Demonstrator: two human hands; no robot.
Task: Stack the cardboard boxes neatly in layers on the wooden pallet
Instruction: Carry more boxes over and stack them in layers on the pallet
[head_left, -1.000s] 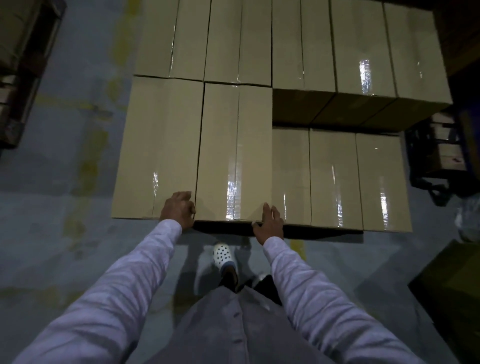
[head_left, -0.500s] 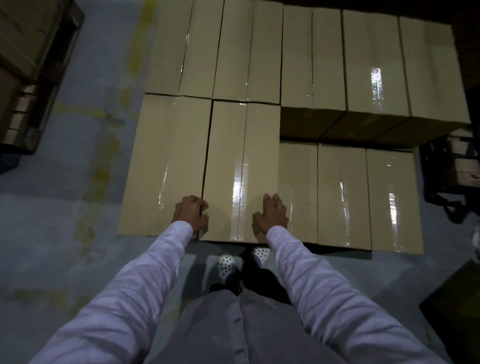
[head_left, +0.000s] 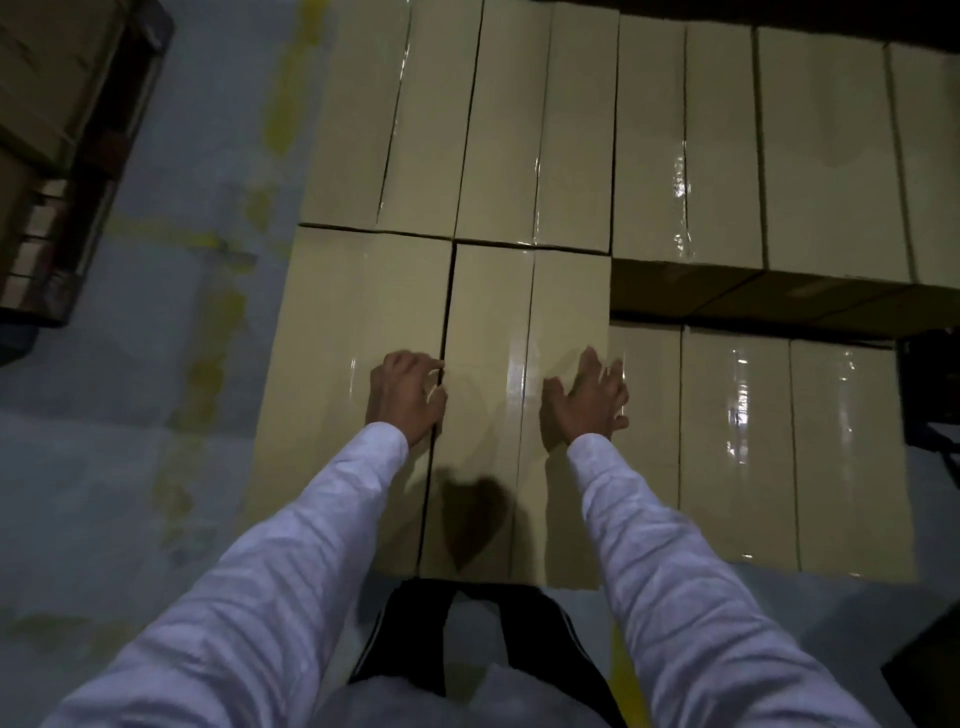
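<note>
Cardboard box (head_left: 488, 322) sits in the front row, top layer, tight against neighbour box (head_left: 348, 322). Left hand (head_left: 408, 397) is curled, fingertips hooked on its left edge at the seam. Right hand (head_left: 587, 402) lies flat with fingers spread, pressing its top by the right edge.

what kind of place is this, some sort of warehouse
Most likely a warehouse or loading area: taped tan cardboard boxes stacked in layers, a grey concrete floor with worn yellow painted lines, and a dark frame holding more cardboard at the upper left.
</note>
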